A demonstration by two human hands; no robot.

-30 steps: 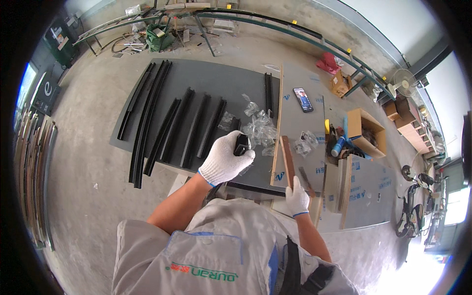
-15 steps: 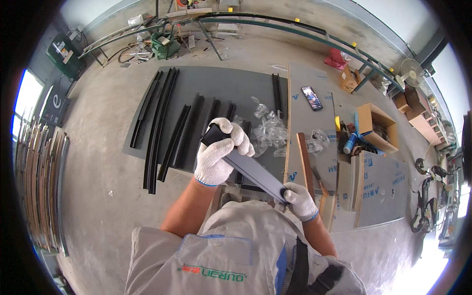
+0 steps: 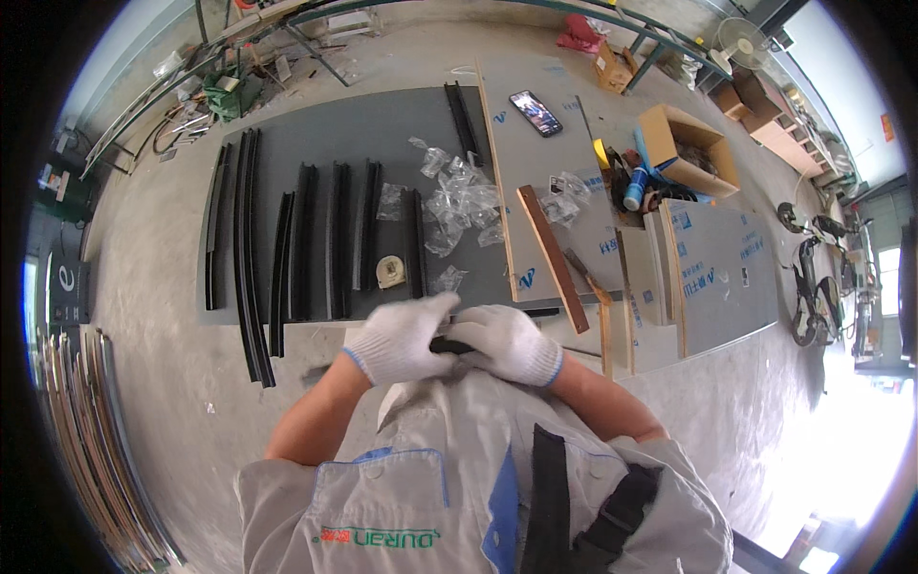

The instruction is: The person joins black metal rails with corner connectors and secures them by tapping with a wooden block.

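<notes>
Gripping one slim black strip together, both knit-gloved hands, left and right, closed.

gloves: white, blue cuffs | profiles: black | board: dark grey | box: brown | floor: pale grey

Bright daylight, fisheye view, mostly sharp.

I see even daylight over the concrete floor, with strong glare washing out the lower right and a pale blown-out patch at the upper left rim. Shadows are soft and short. The white gloves on my left hand and right hand look slightly overexposed and a little soft. Straight edges of the grey board bow toward the rim, and a black ring frames everything.
</notes>
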